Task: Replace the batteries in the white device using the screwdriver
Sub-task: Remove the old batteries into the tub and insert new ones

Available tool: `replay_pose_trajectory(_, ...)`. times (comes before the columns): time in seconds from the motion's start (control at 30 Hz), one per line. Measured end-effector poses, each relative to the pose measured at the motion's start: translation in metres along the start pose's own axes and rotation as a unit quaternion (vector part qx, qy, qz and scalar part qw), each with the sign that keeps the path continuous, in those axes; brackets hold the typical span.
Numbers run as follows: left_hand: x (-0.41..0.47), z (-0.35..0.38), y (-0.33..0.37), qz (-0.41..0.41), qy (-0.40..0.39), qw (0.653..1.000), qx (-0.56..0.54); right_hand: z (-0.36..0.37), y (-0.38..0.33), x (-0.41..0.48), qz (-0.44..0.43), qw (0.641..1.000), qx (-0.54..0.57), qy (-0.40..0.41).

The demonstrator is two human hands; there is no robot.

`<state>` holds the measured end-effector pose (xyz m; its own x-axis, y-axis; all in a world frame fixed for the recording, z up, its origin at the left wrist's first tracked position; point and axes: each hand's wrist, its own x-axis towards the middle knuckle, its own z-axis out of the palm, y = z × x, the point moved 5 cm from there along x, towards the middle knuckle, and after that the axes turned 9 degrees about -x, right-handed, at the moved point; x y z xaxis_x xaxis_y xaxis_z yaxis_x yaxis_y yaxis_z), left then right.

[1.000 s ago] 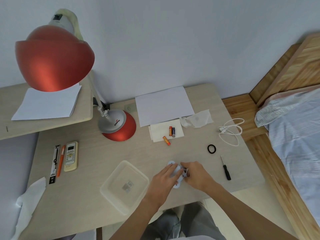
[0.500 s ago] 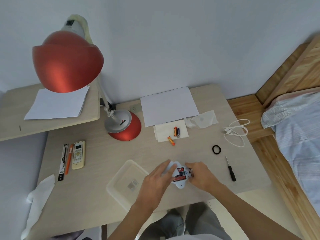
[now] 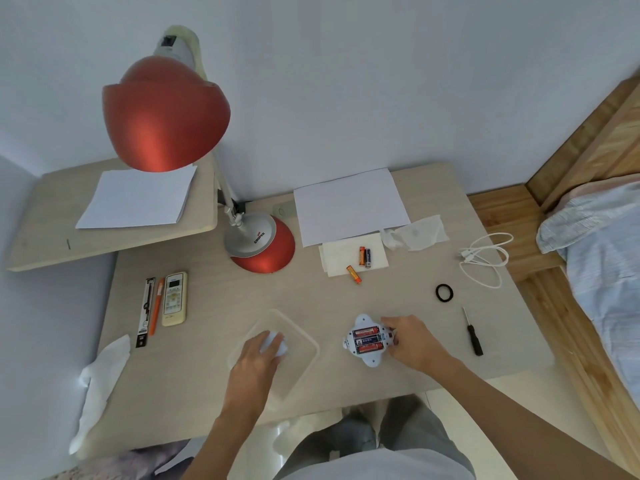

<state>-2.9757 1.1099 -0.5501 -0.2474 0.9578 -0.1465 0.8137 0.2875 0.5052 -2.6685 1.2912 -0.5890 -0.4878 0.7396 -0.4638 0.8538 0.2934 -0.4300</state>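
Note:
The white device (image 3: 367, 339) lies back-up on the desk near the front edge, its battery bay uncovered with three batteries inside. My right hand (image 3: 414, 339) grips its right side. My left hand (image 3: 258, 355) holds the white battery cover (image 3: 275, 342) over the clear plastic tray (image 3: 304, 344) to the left. A black-handled screwdriver (image 3: 472, 332) rests on the desk to the right of my right hand. Three loose batteries lie farther back: two (image 3: 364, 257) on a white tissue (image 3: 337, 256), one orange battery (image 3: 354, 274) beside it.
A red desk lamp (image 3: 261, 245) stands at the back left, white paper (image 3: 349, 206) behind the batteries. A remote (image 3: 175, 298), pen and packaged tool lie at left. A black hair tie (image 3: 444, 292) and white cable (image 3: 485, 259) sit at right; a bed beyond.
The cover came off the device, exposing the batteries. My left hand carried the cover left over the clear tray. My right hand stayed on the device.

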Motion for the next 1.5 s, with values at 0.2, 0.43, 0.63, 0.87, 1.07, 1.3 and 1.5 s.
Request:
replay_pose_trajectory(0.2, 0.004, 0.018, -0.011, -0.03, -0.017, 0.999, -0.017, 0.001, -0.002, -0.003, 0.006, 1.0, -0.004, -0.006)
replay_pose_trajectory(0.43, 0.007, 0.036, -0.031, -0.083, -0.037, 0.996, -0.002, -0.001, -0.004, -0.004, 0.009, 1.0, -0.011, -0.012)
replay_pose_trajectory(0.63, 0.012, -0.002, 0.015, -0.048, 0.037, 0.998, -0.027, 0.0, -0.005, -0.005, 0.016, 1.0, -0.009, -0.016)
replay_pose_trajectory(0.87, 0.035, 0.0, 0.119, 0.174, 0.018, 0.984, -0.024, 0.002, -0.007, -0.008, 0.022, 1.0, -0.018, -0.011)
replay_pose_trajectory(1.07, 0.051, 0.059, 0.149, 0.295, -0.143, 0.941, 0.086, -0.001, -0.01, -0.008, 0.0, 1.0, -0.028, 0.004)
replay_pose_trajectory(1.3, 0.066, 0.075, 0.139, 0.32, -0.201, 0.915, 0.14, -0.005, -0.015, -0.009, -0.02, 0.999, -0.034, 0.015)
replay_pose_trajectory(1.5, 0.079, 0.074, 0.138, 0.319, -0.225, 0.908, 0.151, -0.003, -0.013, -0.009, -0.015, 0.999, -0.038, 0.011)
